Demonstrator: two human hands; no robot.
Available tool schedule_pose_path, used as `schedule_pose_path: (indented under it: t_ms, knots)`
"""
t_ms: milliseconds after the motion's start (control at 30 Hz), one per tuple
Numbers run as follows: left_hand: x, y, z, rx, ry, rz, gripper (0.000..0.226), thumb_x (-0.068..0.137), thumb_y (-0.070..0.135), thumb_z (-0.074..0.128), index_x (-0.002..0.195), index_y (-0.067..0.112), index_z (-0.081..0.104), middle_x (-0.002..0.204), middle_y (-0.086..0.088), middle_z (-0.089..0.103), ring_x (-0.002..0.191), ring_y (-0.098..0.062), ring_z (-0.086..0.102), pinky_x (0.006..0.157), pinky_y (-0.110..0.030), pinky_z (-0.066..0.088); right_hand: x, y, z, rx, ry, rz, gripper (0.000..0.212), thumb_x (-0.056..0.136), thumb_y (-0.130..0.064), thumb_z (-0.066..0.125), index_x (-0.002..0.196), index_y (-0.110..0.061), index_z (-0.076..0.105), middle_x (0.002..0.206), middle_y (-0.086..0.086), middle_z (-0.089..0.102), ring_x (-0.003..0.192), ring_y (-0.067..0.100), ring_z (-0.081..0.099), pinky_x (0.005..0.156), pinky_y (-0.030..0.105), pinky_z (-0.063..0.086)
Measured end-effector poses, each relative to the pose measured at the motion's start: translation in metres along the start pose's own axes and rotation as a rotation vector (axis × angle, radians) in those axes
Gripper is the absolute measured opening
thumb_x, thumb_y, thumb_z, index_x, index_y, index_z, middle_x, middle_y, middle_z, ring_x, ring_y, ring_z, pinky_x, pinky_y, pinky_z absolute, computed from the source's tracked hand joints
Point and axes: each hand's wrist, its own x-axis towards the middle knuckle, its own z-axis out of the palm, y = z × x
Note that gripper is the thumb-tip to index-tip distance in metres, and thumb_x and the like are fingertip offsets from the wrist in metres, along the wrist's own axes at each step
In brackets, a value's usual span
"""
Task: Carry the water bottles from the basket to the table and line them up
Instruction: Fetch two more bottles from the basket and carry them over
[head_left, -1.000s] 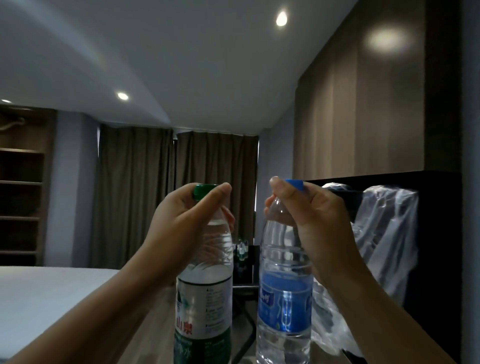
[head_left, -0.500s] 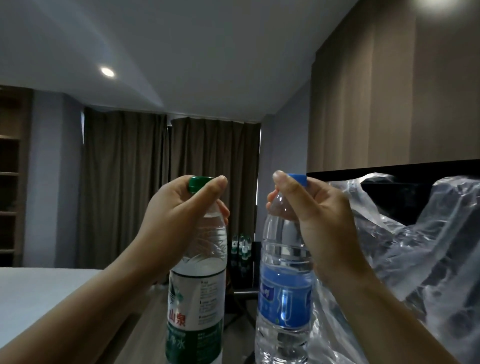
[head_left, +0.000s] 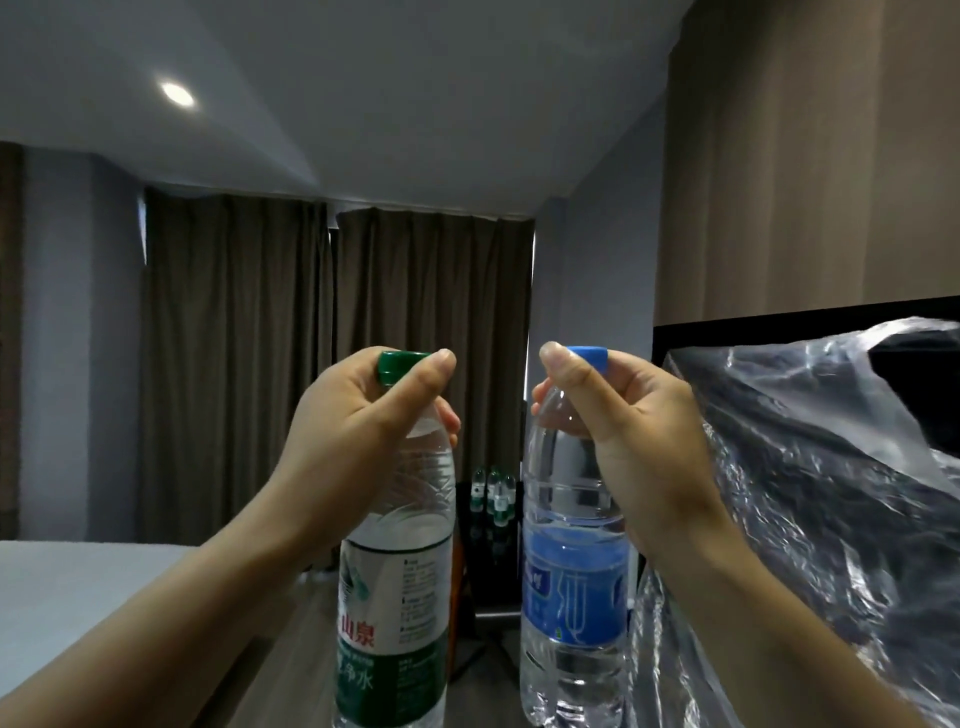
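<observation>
While each hand is curled tight round the neck of a bottle, nothing has been set down yet. The left hand pinches just under the green cap, thumb laid across the front and fingers wrapped behind. The right hand does the same under the blue cap.

Below the left grip hangs the green-label bottle, clear ribbed plastic at the shoulder with a white and green paper-like wrap lower down. Below the right grip hangs the blue-label bottle, clear and ringed, with a glossy blue band. Both hang upright, side by side but apart, and look nearly full, so I'd expect some weight on those fingers.

Between the two grips and far beyond them, a small cluster of bottles stands on what looks like a dark, shiny table. I'd judge part of the job is done and this pair is mid-carry, with placing and lining up left. The basket is out of view, so I cannot tell how many remain.

Right of the right hand, a crinkled clear plastic bag drapes over something black. Beyond both grips hang heavy brown curtains.
</observation>
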Motion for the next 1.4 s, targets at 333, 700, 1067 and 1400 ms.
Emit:
schedule_pose_path:
  t_ms: [333, 700, 1067, 1400]
  knots:
    - [0.095, -0.148, -0.007, -0.036, 0.007, -0.040, 0.037, 0.077, 0.052, 0.054, 0.076, 0.015, 0.064, 0.071, -0.005, 0.071, 0.069, -0.018, 0.069, 0.076, -0.039, 0.054, 0.083, 0.133, 0.064, -0.080, 0.051, 0.021, 0.022, 0.083, -0.035, 0.067, 0.084, -0.013, 0.070, 0.076, 0.006, 0.072, 0.074, 0.017, 0.069, 0.075, 0.033, 0.059]
    - [0.227, -0.325, -0.023, -0.041, -0.032, -0.068, 0.041, 0.080, 0.053, 0.052, 0.069, 0.017, 0.067, 0.071, -0.003, 0.071, 0.073, -0.019, 0.068, 0.084, -0.049, 0.052, 0.197, 0.283, 0.141, -0.139, 0.161, 0.061, 0.019, 0.082, -0.035, 0.068, 0.076, -0.017, 0.071, 0.071, 0.004, 0.071, 0.070, 0.018, 0.068, 0.080, 0.042, 0.059]
    - [0.334, -0.478, 0.029, 0.009, -0.019, -0.069, 0.040, 0.089, 0.047, 0.055, 0.068, 0.016, 0.068, 0.070, -0.002, 0.071, 0.071, -0.018, 0.067, 0.081, -0.046, 0.053, 0.301, 0.445, 0.151, -0.133, 0.155, 0.085, 0.023, 0.084, -0.033, 0.068, 0.073, -0.014, 0.070, 0.072, 0.009, 0.070, 0.067, 0.015, 0.065, 0.071, 0.032, 0.058]
    - [0.438, -0.603, 0.074, 0.019, 0.001, -0.106, 0.037, 0.090, 0.042, 0.055, 0.068, 0.015, 0.067, 0.070, -0.003, 0.071, 0.073, -0.022, 0.067, 0.083, -0.048, 0.052, 0.403, 0.581, 0.153, -0.141, 0.149, 0.119, 0.027, 0.083, -0.035, 0.067, 0.072, -0.011, 0.069, 0.073, 0.011, 0.069, 0.067, 0.014, 0.064, 0.056, 0.012, 0.048]
